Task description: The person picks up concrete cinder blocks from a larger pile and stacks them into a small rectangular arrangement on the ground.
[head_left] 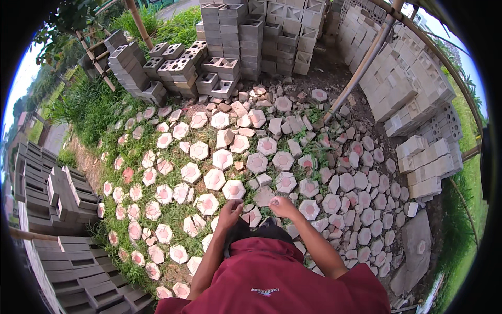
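Fingers of both the left hand (230, 210) and the right hand (283, 205) curl loosely, pinching nothing, just above hexagonal paving blocks (234, 189) lying on the grassy ground (172, 214).

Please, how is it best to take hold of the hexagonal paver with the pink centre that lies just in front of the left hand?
Probably by two opposite straight sides of the hexagonal paver, coming down from above. It lies flat on the ground with its pink face up, so only the edges offer a hold. Its near side, toward the left hand, looks free, while other pavers crowd its far side.
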